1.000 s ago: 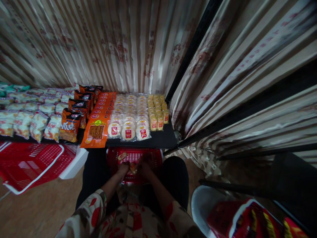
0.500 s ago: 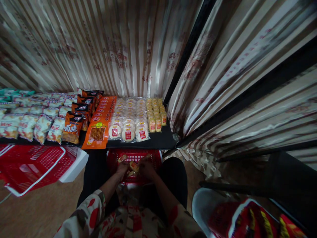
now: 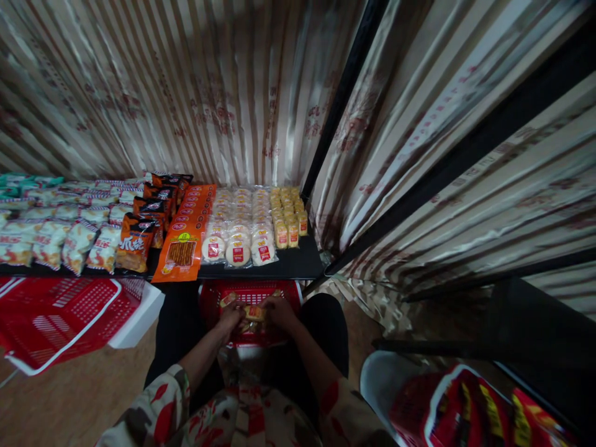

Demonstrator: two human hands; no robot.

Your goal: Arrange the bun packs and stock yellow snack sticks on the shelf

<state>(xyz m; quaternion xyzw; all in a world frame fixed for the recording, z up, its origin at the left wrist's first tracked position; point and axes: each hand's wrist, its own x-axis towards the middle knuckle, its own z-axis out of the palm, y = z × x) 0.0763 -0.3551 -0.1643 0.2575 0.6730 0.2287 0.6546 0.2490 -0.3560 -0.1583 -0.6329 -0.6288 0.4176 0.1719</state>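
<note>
Over the red basket (image 3: 287,289) between the knees, my left hand (image 3: 231,319) and my right hand (image 3: 281,312) are closed on the two ends of a small yellow snack pack (image 3: 254,312) with a red label. A similar pack (image 3: 228,300) shows just beyond my left fingers; whether that hand touches it I cannot tell. More small packs (image 3: 251,327) lie below in the basket, partly hidden by the hands. On the black shelf (image 3: 302,264) in front, similar yellow packs (image 3: 292,233) stand in rows at the right end, beside round white wrapped crackers (image 3: 238,249).
An orange snack bag (image 3: 182,251), black-and-orange bags (image 3: 136,243) and white bags (image 3: 74,243) line the shelf to the left. Another red basket (image 3: 69,320) sits below them. Striped curtains (image 3: 233,93) and a black post (image 3: 343,99) stand behind. Red packages (image 3: 465,410) fill the lower right.
The yellow pack between my hands has turned from tilted to nearly level. My right hand has come round its right end. The whole view has shifted slightly.
</note>
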